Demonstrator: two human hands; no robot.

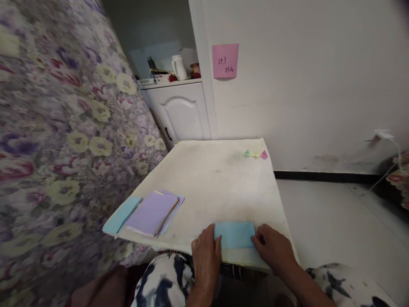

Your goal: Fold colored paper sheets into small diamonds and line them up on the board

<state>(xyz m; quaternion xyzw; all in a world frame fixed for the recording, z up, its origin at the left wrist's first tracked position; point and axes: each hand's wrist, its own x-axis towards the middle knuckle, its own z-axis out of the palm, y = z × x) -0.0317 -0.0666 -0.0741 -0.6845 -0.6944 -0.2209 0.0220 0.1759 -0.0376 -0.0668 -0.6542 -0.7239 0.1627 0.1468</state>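
A light blue folded sheet of paper [234, 234] lies near the front edge of a small white table [207, 179]. My left hand [206, 258] rests on the sheet's left edge, fingers curled over it. My right hand [273, 249] presses the sheet's right edge with fingers bent down on it. Both hands pin the paper flat against the table.
A stack of coloured paper [150, 213], purple on top, lies at the table's left edge. Three small folded paper pieces [255, 155] sit at the far right corner. A floral bedspread [57, 140] fills the left. A pink sticky note [225, 60] hangs on the wall.
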